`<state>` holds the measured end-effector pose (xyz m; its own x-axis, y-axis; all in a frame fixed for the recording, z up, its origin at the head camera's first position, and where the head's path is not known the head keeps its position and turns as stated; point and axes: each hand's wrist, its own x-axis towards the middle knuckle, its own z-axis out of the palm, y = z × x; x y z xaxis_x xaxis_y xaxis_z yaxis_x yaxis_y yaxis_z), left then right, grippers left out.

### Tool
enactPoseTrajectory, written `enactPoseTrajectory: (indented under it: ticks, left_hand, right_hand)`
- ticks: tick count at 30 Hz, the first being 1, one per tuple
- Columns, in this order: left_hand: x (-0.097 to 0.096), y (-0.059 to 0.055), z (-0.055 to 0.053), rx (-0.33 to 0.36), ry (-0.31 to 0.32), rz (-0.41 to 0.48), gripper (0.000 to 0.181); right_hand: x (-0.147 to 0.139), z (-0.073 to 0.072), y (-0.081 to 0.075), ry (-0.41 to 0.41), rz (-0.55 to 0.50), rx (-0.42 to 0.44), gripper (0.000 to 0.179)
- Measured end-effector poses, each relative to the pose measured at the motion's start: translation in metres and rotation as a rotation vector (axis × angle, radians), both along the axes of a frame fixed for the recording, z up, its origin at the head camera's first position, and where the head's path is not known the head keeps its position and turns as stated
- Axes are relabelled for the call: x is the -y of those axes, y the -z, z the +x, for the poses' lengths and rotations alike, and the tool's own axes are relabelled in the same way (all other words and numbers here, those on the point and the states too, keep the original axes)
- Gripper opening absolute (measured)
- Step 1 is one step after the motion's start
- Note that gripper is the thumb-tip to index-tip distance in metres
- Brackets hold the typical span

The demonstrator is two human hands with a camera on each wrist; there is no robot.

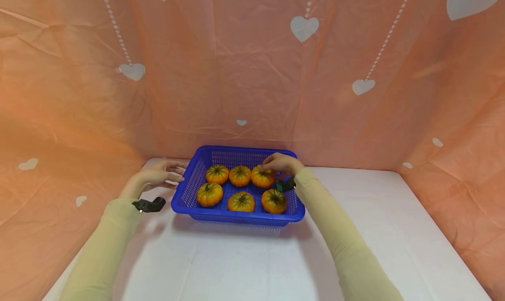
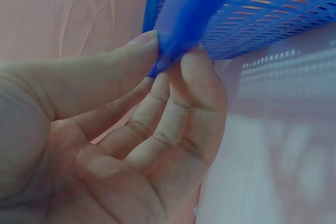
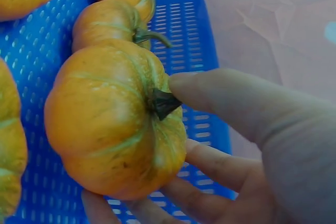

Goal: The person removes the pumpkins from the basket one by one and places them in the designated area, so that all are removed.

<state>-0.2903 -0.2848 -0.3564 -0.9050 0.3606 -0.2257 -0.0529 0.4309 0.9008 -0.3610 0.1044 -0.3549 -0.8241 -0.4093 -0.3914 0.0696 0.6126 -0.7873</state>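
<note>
A blue plastic basket point(image 1: 238, 215) with slotted walls holds several orange-green pumpkins in two rows. My left hand point(image 1: 157, 174) is at the basket's left side; in the left wrist view, its thumb and fingers pinch the blue rim point(image 2: 191, 19). At the back right inside the basket, my right hand point(image 1: 283, 163) grips a small pumpkin point(image 3: 113, 121). The thumb lies by the dark stem point(image 3: 165, 103), and the other fingers curl around the pumpkin's side and underside, partly hidden by it. In front of that hand sits another pumpkin point(image 1: 274, 201).
The basket stands on a white tabletop point(image 1: 221, 261), near its back edge. An orange cloth point(image 1: 252, 90) with white hearts hangs behind and along both sides. More pumpkins, such as the front-left one point(image 1: 209, 194), lie close together on the basket's floor.
</note>
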Motion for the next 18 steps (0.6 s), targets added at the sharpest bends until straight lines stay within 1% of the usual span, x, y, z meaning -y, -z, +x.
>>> enactPoseTrajectory:
  ticks: [6,14,18]
  left_hand:
    - [-0.002,0.000,0.000,0.002,-0.003,-0.003,0.054]
    - [-0.001,0.002,-0.001,0.002,0.005,0.000,0.055]
    - [0.001,0.003,0.000,0.006,0.010,0.026,0.056]
  right_hand:
    - [-0.002,0.002,-0.009,0.023,-0.068,-0.004,0.051]
    - [-0.008,0.006,-0.028,-0.012,-0.108,-0.052,0.048]
    - [-0.015,0.009,-0.039,-0.022,-0.138,-0.075,0.046]
